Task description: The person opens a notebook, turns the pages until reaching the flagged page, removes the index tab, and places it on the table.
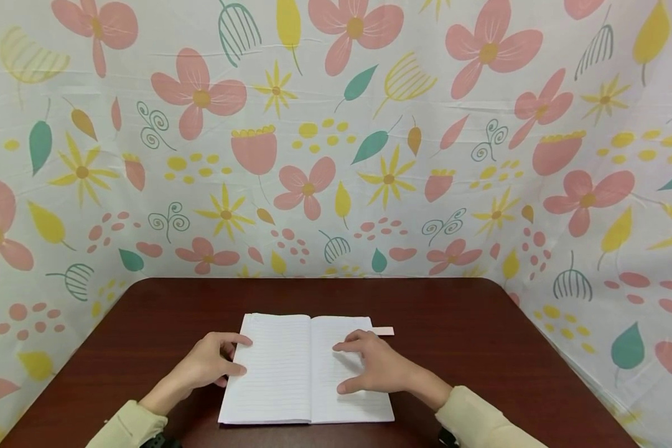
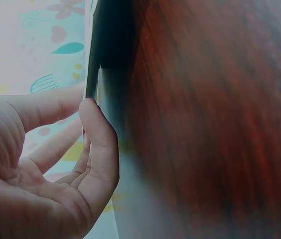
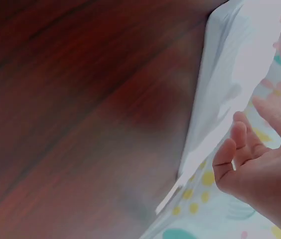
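The left hand (image 1: 210, 364) lay with relaxed, spread fingers against the left edge of the open notebook (image 1: 305, 367), thumb and forefinger touching the page margin without gripping. The right hand (image 1: 372, 368) rested on the right page, fingers loosely extended and pressing it flat. Beyond the right hand's fingertips, a pink bookmark tab (image 1: 383, 331) stuck out from the notebook's top edge. The notebook lay between both wrists on the dark red desk (image 1: 481, 323), with a floral cloth (image 1: 336, 155) behind.

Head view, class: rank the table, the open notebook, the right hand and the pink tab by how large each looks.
1. Table
2. Open notebook
3. Right hand, resting on the right page
4. Pink tab, poking out past the notebook's right edge
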The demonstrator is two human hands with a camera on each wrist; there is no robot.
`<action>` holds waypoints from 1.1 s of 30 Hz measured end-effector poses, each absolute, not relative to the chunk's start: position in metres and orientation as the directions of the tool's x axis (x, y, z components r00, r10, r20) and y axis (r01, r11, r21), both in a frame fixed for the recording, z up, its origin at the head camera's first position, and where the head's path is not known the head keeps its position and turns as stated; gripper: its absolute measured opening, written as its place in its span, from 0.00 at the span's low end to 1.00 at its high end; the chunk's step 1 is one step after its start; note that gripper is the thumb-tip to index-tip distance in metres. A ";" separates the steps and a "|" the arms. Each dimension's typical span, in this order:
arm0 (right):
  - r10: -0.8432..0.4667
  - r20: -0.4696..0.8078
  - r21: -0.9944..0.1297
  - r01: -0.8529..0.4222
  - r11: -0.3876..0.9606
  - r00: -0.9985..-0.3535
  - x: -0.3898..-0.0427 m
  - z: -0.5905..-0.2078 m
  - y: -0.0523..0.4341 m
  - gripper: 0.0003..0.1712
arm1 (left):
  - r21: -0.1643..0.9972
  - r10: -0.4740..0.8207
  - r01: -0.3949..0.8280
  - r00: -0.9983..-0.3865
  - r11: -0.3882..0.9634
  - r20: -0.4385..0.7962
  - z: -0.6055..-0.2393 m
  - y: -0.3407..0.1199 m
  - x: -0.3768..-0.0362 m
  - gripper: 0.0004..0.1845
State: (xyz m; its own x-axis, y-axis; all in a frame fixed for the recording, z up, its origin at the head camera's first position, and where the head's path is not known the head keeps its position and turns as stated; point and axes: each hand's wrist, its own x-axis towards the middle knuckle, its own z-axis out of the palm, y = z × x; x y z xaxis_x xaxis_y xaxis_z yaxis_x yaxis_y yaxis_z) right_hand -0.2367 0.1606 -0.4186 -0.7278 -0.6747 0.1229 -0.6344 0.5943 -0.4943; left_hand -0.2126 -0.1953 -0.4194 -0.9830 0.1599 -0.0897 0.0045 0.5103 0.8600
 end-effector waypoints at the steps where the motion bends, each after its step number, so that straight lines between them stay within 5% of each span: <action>1: -0.662 0.115 -0.477 -0.626 0.617 -0.740 -0.237 -0.419 0.166 0.42 | 0.859 0.161 0.004 -0.983 0.511 -0.091 -0.419 -0.196 -0.213 0.25; 9: -0.605 0.048 -0.486 -0.548 0.681 -0.794 -0.236 -0.414 0.199 0.47 | 0.859 0.166 -0.005 -0.981 0.512 -0.105 -0.419 -0.198 -0.213 0.24; 33: -0.607 0.017 -0.430 -0.554 0.713 -0.794 -0.233 -0.421 0.217 0.54 | 0.858 0.169 0.004 -0.981 0.514 -0.096 -0.418 -0.195 -0.213 0.24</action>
State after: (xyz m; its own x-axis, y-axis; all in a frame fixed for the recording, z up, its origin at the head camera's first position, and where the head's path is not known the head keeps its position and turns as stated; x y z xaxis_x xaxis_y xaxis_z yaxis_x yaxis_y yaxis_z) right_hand -0.2334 0.2165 -0.4211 -0.7943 -0.6073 0.0166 -0.5541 0.7130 -0.4297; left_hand -0.2125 -0.1952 -0.4179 -0.9809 0.1691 -0.0965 0.0042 0.5137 0.8580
